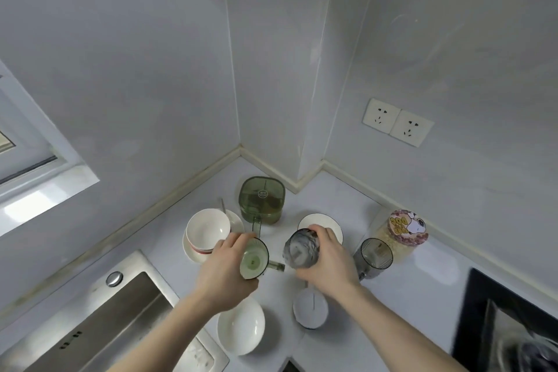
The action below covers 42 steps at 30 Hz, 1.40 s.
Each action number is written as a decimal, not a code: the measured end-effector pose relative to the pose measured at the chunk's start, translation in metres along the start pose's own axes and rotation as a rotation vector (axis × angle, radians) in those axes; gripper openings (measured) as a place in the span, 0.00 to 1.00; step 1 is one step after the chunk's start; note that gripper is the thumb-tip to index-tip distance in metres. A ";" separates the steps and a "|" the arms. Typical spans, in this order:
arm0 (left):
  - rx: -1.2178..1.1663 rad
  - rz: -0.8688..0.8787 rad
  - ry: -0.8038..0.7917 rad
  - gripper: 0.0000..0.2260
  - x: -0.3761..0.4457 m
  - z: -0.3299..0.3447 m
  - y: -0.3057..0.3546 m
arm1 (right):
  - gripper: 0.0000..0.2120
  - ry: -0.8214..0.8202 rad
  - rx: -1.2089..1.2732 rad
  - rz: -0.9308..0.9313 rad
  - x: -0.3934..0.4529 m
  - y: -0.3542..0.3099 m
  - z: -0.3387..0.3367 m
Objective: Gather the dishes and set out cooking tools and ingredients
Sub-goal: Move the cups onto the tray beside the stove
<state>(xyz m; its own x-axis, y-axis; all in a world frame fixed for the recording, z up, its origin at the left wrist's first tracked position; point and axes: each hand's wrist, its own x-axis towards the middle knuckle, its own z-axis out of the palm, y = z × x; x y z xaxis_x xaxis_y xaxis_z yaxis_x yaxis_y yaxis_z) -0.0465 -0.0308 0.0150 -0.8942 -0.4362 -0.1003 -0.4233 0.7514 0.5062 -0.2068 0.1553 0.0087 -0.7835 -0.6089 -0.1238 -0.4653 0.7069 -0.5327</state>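
Left hand (225, 270) grips green mug (253, 258), right hand (326, 263) grips grey cup (301, 248), bowls (241, 326) crowding both.

I am gripping a green mug (254, 258) in my left hand (225, 270), its handle pointing right, and a grey patterned cup (301, 248) in my right hand (327, 263), both above the worktop's (407, 305) middle. A white bowl (207, 229) is sitting on a plate (193, 246) toward the back corner. Another bowl (241, 328) is lying at the front edge beside a small white bowl (310, 308). A grey mug (373, 255) is standing to the right.
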 end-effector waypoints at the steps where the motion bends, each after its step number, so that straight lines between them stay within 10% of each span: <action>1: -0.007 0.023 0.017 0.39 -0.003 -0.006 0.006 | 0.38 0.047 0.028 0.019 -0.010 0.001 -0.011; 15: -0.157 0.467 -0.002 0.38 -0.040 0.002 0.164 | 0.42 0.422 0.182 0.260 -0.210 0.069 -0.130; 42: -0.127 1.257 -0.480 0.40 -0.343 0.252 0.602 | 0.43 0.833 0.083 0.925 -0.738 0.303 -0.238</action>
<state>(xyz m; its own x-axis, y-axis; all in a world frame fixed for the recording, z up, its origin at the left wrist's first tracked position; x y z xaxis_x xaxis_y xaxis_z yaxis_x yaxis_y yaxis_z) -0.0315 0.6964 0.1381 -0.6369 0.7412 0.2121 0.7053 0.4491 0.5486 0.1322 0.9042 0.1377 -0.8395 0.5387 0.0714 0.4030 0.7054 -0.5832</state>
